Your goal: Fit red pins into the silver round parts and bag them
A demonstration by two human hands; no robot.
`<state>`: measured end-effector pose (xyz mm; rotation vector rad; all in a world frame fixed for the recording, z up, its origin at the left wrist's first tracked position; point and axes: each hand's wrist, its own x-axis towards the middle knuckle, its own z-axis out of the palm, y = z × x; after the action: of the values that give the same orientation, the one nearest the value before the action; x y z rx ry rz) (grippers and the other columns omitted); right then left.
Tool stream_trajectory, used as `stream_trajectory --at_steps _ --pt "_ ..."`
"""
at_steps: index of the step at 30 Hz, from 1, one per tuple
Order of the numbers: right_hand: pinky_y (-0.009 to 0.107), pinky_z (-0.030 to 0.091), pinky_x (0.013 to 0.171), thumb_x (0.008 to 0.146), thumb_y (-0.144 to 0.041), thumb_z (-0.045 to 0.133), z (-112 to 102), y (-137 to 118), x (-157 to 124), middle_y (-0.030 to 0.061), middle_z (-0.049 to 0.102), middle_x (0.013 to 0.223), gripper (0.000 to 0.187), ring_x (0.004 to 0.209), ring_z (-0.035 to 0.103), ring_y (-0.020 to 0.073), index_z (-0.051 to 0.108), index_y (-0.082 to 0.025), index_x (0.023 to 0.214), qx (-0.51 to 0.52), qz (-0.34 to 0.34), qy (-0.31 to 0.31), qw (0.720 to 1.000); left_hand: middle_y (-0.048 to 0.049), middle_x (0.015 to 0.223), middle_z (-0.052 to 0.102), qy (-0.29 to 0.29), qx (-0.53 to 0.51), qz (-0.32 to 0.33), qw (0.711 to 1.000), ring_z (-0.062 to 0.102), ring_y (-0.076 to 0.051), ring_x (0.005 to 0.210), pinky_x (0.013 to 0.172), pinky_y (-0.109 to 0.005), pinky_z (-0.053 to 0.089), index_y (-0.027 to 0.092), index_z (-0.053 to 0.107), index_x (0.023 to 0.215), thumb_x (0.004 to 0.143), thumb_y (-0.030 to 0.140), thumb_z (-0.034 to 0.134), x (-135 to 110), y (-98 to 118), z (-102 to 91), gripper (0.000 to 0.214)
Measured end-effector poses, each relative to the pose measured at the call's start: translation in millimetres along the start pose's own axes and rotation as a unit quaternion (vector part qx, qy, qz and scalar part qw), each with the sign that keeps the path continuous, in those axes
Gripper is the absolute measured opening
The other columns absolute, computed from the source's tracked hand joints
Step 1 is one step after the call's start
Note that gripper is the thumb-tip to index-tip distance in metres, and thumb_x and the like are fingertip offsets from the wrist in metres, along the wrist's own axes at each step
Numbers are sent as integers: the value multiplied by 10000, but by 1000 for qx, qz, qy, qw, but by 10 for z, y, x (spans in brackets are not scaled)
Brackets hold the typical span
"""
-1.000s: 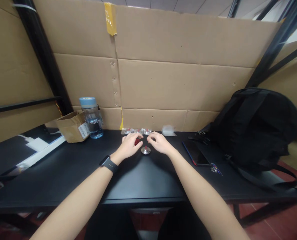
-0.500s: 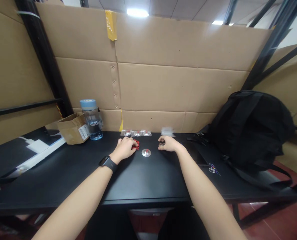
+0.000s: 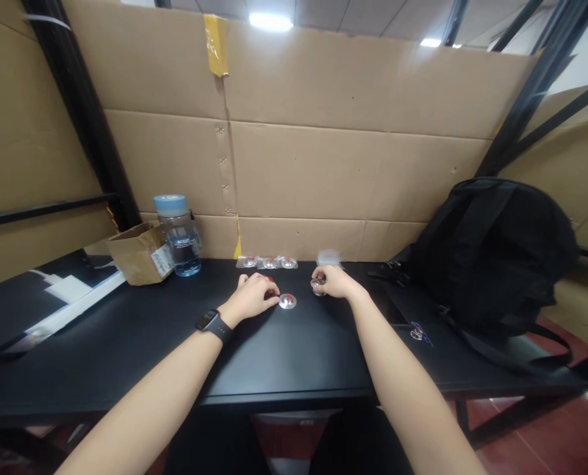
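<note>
My right hand [image 3: 334, 282] pinches a shiny round silver disc [image 3: 316, 285] by its edge, thumb and fingers on either side. A second silver disc [image 3: 288, 301], domed with a red spot at its centre, lies flat on the black table between my hands. My left hand [image 3: 253, 297], with a dark watch [image 3: 209, 321] on the wrist, is just left of that disc. Its thumb and index finger are apart, their tips close to the disc's left edge. Small red pieces [image 3: 270, 279] show behind its knuckles, mostly hidden.
Three similar discs in clear wrappers [image 3: 268, 262] lie in a row at the back. Clear plastic bags [image 3: 329, 258] are beyond my right hand. A water bottle [image 3: 179, 237], cardboard box [image 3: 138, 260] and white power strip [image 3: 70, 310] stand left; a black backpack [image 3: 496, 257] and keyring [image 3: 416, 334] are right.
My left hand has shifted from the red pieces toward the disc on the table. The disc in my right hand now shows more plainly. The view has tilted slightly.
</note>
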<state>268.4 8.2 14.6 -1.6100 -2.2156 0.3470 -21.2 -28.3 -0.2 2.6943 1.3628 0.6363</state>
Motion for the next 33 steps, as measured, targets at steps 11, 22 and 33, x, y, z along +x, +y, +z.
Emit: stream_trajectory --at_steps 11,22,33 --pt "328 517 839 808 -208 795 163 -192 38 44 691 1017 188 859 647 167 731 -207 985 128 -160 97 974 -2 975 779 27 -5 -6 1000 673 -232 982 871 -376 289 250 702 943 871 78 593 22 -39 62 217" --pt "333 566 818 806 -282 767 354 -761 -51 96 658 1305 572 1063 688 216 558 -253 1337 270 -179 215 921 -11 1019 799 138 -90 -73 984 723 -240 982 899 -350 404 262 729 967 948 196 626 62 26 -123 123" --pt "340 560 870 823 -287 781 473 -999 -137 102 686 1295 542 1164 702 231 533 -260 1304 377 -187 166 892 -38 1003 776 206 -127 -75 968 717 -244 954 876 -358 470 236 659 955 982 271 541 56 96 -192 126"
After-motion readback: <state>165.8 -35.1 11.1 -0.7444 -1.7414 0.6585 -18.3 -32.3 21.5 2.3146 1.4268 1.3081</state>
